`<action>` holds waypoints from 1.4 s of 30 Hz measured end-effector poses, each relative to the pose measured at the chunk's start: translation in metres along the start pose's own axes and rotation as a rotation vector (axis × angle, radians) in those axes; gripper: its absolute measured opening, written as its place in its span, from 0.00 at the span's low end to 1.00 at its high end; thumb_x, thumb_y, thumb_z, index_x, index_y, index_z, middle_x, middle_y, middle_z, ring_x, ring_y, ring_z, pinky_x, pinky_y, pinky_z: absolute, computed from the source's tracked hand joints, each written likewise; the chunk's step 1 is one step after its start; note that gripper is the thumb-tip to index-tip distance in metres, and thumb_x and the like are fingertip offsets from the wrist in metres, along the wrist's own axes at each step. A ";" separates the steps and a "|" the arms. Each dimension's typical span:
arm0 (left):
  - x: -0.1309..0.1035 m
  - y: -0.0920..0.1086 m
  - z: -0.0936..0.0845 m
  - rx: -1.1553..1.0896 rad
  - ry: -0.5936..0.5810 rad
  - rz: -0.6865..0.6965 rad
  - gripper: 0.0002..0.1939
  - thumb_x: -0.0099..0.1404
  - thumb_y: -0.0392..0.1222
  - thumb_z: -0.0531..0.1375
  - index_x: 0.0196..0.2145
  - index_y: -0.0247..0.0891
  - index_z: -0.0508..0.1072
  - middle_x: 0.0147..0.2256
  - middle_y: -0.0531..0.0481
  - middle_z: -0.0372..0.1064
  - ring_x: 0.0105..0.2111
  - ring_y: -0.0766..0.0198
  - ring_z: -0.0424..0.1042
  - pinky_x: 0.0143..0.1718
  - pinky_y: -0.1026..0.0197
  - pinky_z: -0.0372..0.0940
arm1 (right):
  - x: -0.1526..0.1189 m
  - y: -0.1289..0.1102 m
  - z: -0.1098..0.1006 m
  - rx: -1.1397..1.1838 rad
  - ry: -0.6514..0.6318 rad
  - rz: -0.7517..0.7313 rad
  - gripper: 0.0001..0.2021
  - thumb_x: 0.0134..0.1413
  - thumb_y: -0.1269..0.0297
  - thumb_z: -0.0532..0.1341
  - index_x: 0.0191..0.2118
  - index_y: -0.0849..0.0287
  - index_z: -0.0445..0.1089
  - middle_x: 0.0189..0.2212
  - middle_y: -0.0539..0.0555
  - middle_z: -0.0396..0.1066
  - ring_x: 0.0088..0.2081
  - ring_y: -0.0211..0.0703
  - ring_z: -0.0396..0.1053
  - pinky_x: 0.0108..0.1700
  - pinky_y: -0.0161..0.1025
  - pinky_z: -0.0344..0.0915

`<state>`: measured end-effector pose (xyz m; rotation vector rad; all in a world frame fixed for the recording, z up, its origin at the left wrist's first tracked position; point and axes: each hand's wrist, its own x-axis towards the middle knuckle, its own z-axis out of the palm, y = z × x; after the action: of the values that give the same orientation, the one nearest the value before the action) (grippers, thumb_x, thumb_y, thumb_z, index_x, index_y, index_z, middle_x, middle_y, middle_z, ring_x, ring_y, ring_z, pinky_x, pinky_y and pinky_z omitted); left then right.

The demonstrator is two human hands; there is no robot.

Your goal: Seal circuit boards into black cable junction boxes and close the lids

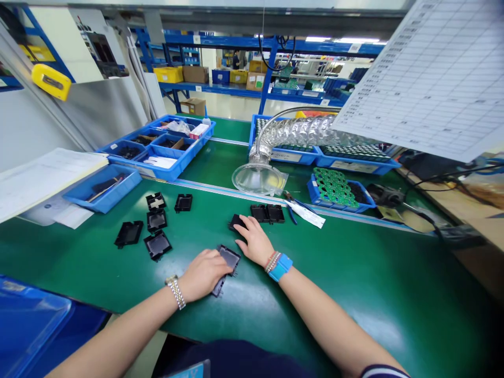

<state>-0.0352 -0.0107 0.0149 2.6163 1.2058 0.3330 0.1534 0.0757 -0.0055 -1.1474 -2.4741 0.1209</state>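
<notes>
Hood (pixel 255 181) at left hand's (pixel 205 275) one o'clock, casings (pixel 156 220) at ten, left hand clasping shell (pixel 231 257), right hand (pixel 255 242) on block (pixel 233 222), grip unclear

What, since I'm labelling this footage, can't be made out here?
All in the head view:
Black casings: partly hidden by the left hand.
Black piece: partly hidden by the right hand.
Hanging sheet: print too small to read; top cut off by the picture's edge.
Badge: cut off by the bottom edge.
</notes>
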 end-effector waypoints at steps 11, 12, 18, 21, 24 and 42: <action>-0.012 0.046 0.028 -0.061 0.002 0.011 0.12 0.65 0.32 0.48 0.40 0.37 0.70 0.33 0.48 0.68 0.33 0.62 0.65 0.35 0.60 0.63 | -0.013 0.004 -0.023 0.443 -0.244 0.245 0.17 0.61 0.68 0.43 0.44 0.62 0.67 0.24 0.49 0.71 0.21 0.34 0.68 0.26 0.31 0.65; -0.011 0.048 0.027 -0.058 0.006 0.003 0.12 0.65 0.32 0.48 0.39 0.37 0.70 0.33 0.47 0.68 0.33 0.62 0.65 0.35 0.60 0.63 | -0.017 0.004 -0.024 0.425 -0.260 0.262 0.17 0.61 0.69 0.43 0.41 0.62 0.68 0.22 0.48 0.70 0.19 0.33 0.67 0.24 0.30 0.64; 0.001 0.046 0.017 -0.028 0.086 -0.027 0.05 0.60 0.35 0.55 0.30 0.39 0.71 0.55 0.47 0.57 0.57 0.49 0.50 0.53 0.42 0.53 | -0.017 0.017 -0.037 0.208 -0.155 0.269 0.11 0.57 0.66 0.53 0.30 0.59 0.71 0.31 0.53 0.71 0.36 0.39 0.68 0.42 0.34 0.61; 0.004 0.040 0.016 -0.102 0.022 -0.031 0.02 0.58 0.36 0.58 0.30 0.40 0.71 0.55 0.47 0.57 0.58 0.50 0.50 0.56 0.40 0.49 | 0.004 0.041 -0.042 0.035 -0.018 0.445 0.15 0.59 0.61 0.51 0.38 0.65 0.70 0.40 0.64 0.68 0.45 0.50 0.62 0.47 0.44 0.57; 0.006 0.039 0.018 -0.138 0.009 -0.042 0.02 0.58 0.37 0.58 0.30 0.39 0.71 0.53 0.47 0.59 0.55 0.53 0.56 0.56 0.43 0.51 | 0.026 0.064 -0.037 -0.076 0.000 0.561 0.16 0.54 0.59 0.56 0.36 0.71 0.71 0.37 0.71 0.68 0.45 0.59 0.60 0.43 0.49 0.56; 0.038 0.081 0.042 -0.151 0.028 0.031 0.04 0.56 0.41 0.61 0.28 0.38 0.71 0.51 0.45 0.60 0.51 0.53 0.57 0.54 0.48 0.54 | -0.034 0.070 -0.036 0.064 -0.104 0.020 0.07 0.53 0.74 0.56 0.34 0.63 0.71 0.33 0.57 0.68 0.40 0.44 0.59 0.43 0.41 0.58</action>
<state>0.0596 -0.0376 0.0047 2.5107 1.1038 0.4495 0.2370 0.0929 -0.0007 -1.1670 -2.5297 0.2698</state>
